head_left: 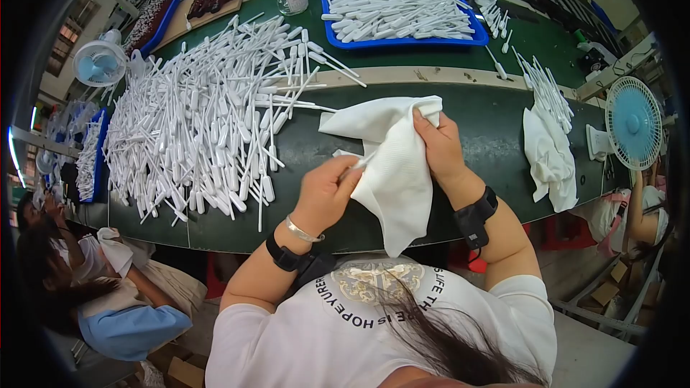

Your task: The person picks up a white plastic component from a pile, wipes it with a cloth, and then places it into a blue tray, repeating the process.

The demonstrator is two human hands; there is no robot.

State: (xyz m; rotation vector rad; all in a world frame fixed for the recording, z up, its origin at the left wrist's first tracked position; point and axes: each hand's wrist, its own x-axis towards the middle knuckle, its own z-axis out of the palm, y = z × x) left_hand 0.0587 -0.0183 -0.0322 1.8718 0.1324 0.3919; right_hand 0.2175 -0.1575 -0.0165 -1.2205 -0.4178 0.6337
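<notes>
white cloth [397,179], pinched by right hand [441,147] and, apparently, left hand [323,190] (its grip partly hidden)

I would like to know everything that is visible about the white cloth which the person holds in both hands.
The white cloth looks like soft fabric with a fine texture. It is creased and partly folded, not spread flat. The right hand grips its upper right part, and the left hand pinches its left side. One flap points left above the green table; the lower part narrows to a tip near the table's front edge. Whether anything is inside the folds is hidden.
</notes>
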